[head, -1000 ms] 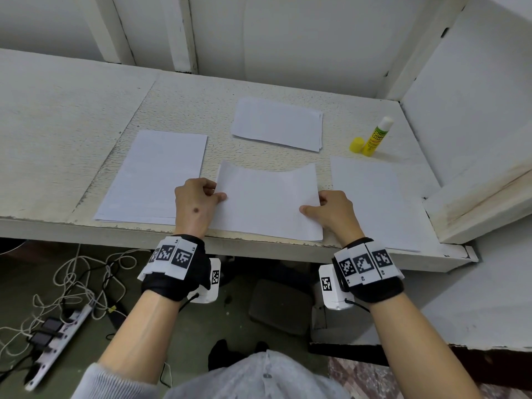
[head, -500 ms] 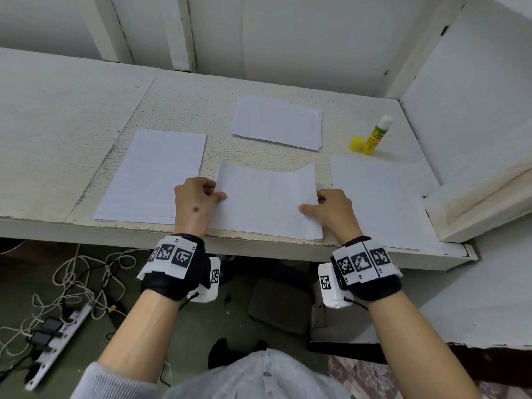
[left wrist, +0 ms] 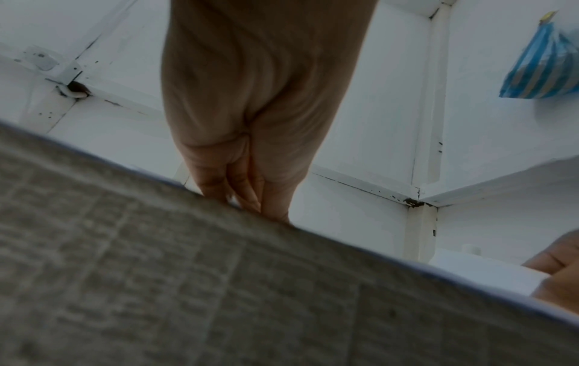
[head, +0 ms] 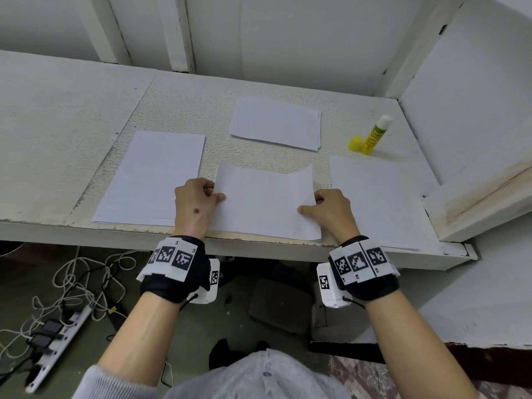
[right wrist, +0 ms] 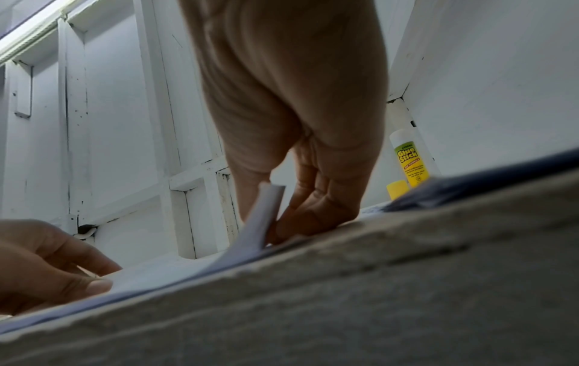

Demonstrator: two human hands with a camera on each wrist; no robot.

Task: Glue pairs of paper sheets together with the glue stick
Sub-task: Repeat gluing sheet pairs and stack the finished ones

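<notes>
A white sheet [head: 263, 201] sits at the front middle of the shelf, its two sides curled upward. My left hand [head: 198, 201] pinches its left edge and my right hand [head: 326, 208] pinches its right edge. The right wrist view shows the lifted paper edge [right wrist: 264, 213] between the right thumb and fingers [right wrist: 313, 210]. In the left wrist view only the left fingers [left wrist: 247, 195] behind the shelf edge show. The yellow glue stick [head: 375, 136] stands uncapped at the back right, its yellow cap [head: 355, 144] beside it.
A paper stack [head: 152, 177] lies to the left, another sheet [head: 371, 197] to the right, and a smaller stack [head: 276, 125] at the back. White walls close the shelf [head: 72, 116] at the back and right. Cables and a power strip [head: 54, 338] lie on the floor.
Almost nothing has moved. Both hands keep their hold on the sides of the middle sheet.
</notes>
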